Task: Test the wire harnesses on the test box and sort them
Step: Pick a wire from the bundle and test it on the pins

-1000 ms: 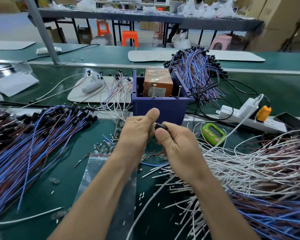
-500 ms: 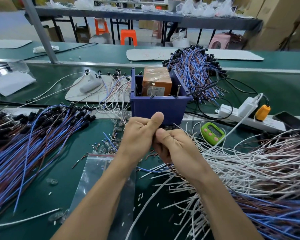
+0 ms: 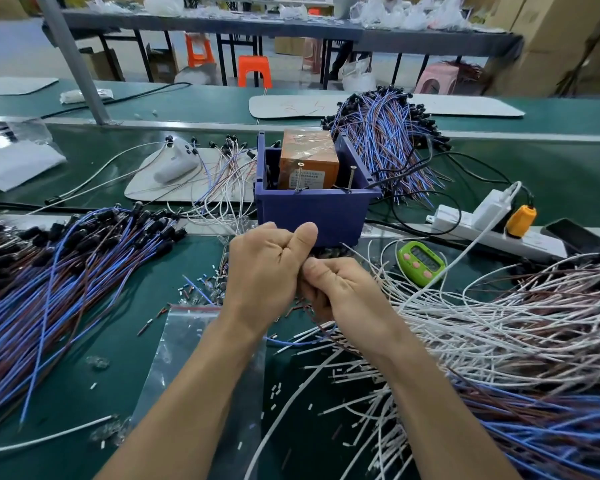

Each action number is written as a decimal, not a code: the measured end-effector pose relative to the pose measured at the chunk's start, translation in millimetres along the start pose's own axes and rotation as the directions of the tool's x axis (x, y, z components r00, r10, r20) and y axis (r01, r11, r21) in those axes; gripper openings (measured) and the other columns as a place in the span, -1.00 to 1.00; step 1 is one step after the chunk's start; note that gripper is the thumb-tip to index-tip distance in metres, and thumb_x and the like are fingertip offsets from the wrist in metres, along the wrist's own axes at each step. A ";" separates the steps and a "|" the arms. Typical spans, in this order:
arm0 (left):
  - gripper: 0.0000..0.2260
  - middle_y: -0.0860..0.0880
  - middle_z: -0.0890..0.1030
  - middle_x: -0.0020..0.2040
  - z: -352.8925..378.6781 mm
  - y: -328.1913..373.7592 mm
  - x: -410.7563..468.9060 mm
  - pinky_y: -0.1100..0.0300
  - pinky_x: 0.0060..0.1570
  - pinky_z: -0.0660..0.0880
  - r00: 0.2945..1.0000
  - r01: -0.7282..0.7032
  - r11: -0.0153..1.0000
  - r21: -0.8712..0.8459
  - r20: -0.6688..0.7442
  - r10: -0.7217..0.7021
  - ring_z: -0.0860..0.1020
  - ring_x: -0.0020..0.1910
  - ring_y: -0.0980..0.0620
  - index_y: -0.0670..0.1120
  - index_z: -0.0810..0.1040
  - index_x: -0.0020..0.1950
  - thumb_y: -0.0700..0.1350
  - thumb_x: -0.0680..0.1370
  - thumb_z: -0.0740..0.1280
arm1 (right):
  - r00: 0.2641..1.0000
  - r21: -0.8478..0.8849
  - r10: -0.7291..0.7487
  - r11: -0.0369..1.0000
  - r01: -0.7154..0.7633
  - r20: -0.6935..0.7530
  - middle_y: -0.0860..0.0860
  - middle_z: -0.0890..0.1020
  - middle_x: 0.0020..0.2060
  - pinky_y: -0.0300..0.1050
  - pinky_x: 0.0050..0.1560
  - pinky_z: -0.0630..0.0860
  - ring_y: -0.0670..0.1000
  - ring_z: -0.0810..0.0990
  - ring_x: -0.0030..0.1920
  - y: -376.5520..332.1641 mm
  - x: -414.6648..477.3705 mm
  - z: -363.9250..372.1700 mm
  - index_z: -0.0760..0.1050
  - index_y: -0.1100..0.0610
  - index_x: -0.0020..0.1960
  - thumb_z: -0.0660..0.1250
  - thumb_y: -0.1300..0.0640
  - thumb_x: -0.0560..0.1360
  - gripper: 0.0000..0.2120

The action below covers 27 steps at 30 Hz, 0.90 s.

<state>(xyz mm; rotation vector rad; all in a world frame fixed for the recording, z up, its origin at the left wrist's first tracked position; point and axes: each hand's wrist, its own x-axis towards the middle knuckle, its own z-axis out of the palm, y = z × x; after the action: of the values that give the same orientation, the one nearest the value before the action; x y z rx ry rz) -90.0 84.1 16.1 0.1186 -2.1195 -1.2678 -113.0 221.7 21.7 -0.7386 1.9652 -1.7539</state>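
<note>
On green bench | wire heaps around | stools behind | left hand, right hand curled, contents hidden

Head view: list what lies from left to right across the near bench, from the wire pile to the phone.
Blue-and-brown wire pile → left hand → right hand, both pinching a wire harness → green timer → orange plug → dark phone.

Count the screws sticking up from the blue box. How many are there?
2. One screw stands at the blue box's front edge, in front of the orange block; the other stands to its right, near the front right corner. More may be hidden inside.
</note>
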 end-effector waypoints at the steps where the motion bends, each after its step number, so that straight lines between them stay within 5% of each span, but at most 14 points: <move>1: -0.46 0.08 0.47 -0.61 -0.4 -0.7 0.0 0.26 -0.31 0.35 1.000 0.008 1.000 -0.006 0.007 -0.008 0.40 -0.45 0.12 -0.03 0.57 -0.53 0.16 0.61 0.33 | 1.000 -0.008 -0.003 1.000 0.003 0.001 0.11 0.34 -0.44 -0.15 -0.43 0.21 -0.01 0.26 -0.43 -0.1 0.0 0.3 0.40 0.03 -0.41 0.19 -0.08 0.60 -0.57; 5: -0.43 -0.07 0.52 -0.61 7.7 2.9 -0.8 0.33 -0.52 0.33 0.965 0.253 0.943 -0.215 0.122 -0.231 0.44 -0.62 0.05 -0.11 0.54 -0.56 0.12 0.61 0.31 | 1.000 0.007 -0.022 1.000 0.022 -0.019 0.03 0.34 -0.48 -0.22 -0.45 0.20 -0.04 0.26 -0.45 -1.1 -1.0 -0.4 0.43 0.03 -0.40 0.19 -0.05 0.59 -0.59; 11: -0.37 -0.13 0.44 -0.64 11.8 3.6 3.8 0.31 -0.54 0.37 0.867 0.494 0.777 -0.390 0.282 -0.410 0.43 -0.65 -0.04 -0.10 0.44 -0.63 -0.06 0.69 0.27 | 1.000 0.035 -0.017 0.999 0.017 -0.004 -0.07 0.34 -0.52 -0.27 -0.44 0.22 -0.09 0.26 -0.47 -4.1 -4.4 -1.3 0.44 0.10 -0.37 0.17 0.05 0.69 -0.55; 14: -0.39 -0.13 0.46 -0.63 11.7 2.7 0.8 0.26 -0.53 0.37 0.904 0.425 0.830 -0.362 0.226 -0.364 0.43 -0.63 -0.07 -0.13 0.45 -0.61 -0.02 0.67 0.29 | 1.000 0.013 0.012 1.000 -0.012 -0.019 0.00 0.33 -0.50 -0.23 -0.44 0.20 -0.05 0.25 -0.46 -3.1 -3.1 0.2 0.44 0.08 -0.39 0.18 0.06 0.70 -0.53; 17: -0.42 0.11 0.33 -0.63 0.3 -2.1 6.0 0.19 -0.51 0.22 0.950 0.312 0.939 -0.142 0.058 -0.307 0.24 -0.60 0.02 -0.09 0.31 -0.59 0.06 0.61 0.31 | 0.998 -0.017 0.051 0.999 -0.052 -0.025 -0.02 0.33 -0.48 -0.26 -0.43 0.23 -0.09 0.26 -0.47 -0.9 -2.3 -1.2 0.42 0.04 -0.41 0.19 0.04 0.69 -0.52; 22: -0.44 0.09 0.19 -0.58 -35.4 -30.3 20.0 0.14 -0.40 0.12 0.888 0.396 0.908 -0.134 -0.195 -0.416 0.10 -0.54 0.01 0.00 0.19 -0.53 0.14 0.60 0.28 | 0.997 0.016 0.051 0.999 -0.050 -0.052 -0.13 0.31 -0.49 -0.31 -0.44 0.22 -0.12 0.24 -0.47 -0.3 -2.8 -13.4 0.39 0.01 -0.42 0.16 0.01 0.70 -0.51; 25: -0.45 0.01 0.28 -0.57 -26.2 -26.8 13.1 0.11 -0.41 0.20 0.911 0.352 0.932 -0.085 -0.195 -0.362 0.19 -0.53 -0.01 -0.14 0.29 -0.48 0.20 0.55 0.27 | 0.994 0.101 0.062 0.994 -0.053 -0.095 -0.09 0.28 -0.53 -0.26 -0.46 0.16 -0.08 0.18 -0.50 -2.0 -1.9 -13.9 0.40 0.04 -0.40 0.15 0.01 0.71 -0.51; 27: -0.56 0.02 0.44 -0.56 -16.5 -17.8 10.4 0.15 -0.45 0.35 0.945 0.297 0.955 -0.014 -0.143 -0.296 0.32 -0.54 0.08 -0.14 0.55 -0.34 0.18 0.53 0.32 | 0.987 0.238 0.094 0.969 -0.061 -0.131 -0.05 0.25 -0.57 -0.17 -0.45 0.08 -0.04 0.12 -0.53 -3.9 -2.2 -17.5 0.42 0.07 -0.39 0.14 0.02 0.71 -0.51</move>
<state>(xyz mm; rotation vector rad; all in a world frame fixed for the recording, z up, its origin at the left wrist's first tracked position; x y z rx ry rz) -93.0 58.2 11.9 0.5345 -2.0348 -1.3755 -121.5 236.4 27.7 -0.4627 1.8037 -1.9930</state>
